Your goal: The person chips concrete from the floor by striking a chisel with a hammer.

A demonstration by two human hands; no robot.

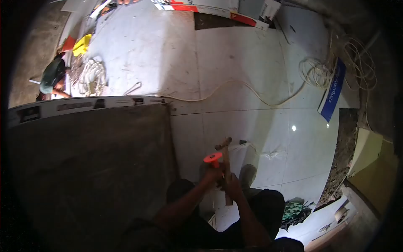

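Observation:
My left hand [213,174] is closed around a tool with a round orange-red guard [213,157] at its top. Close beside it on the right, my right hand [233,185] grips the handle of a hammer [227,161], whose head points up and away from me. The hammer's handle end sticks out below my hand. Both hands are near each other above my knees, over the pale tiled floor [239,122]. The lower part of the orange-guarded tool is hidden by my fingers.
A dark slab [92,155] with a taped edge stands at the left. A cable [235,82] crosses the floor to a coil [314,72] and a blue box [332,90]. A person [53,77] crouches at the far left. Green material [294,210] lies at lower right.

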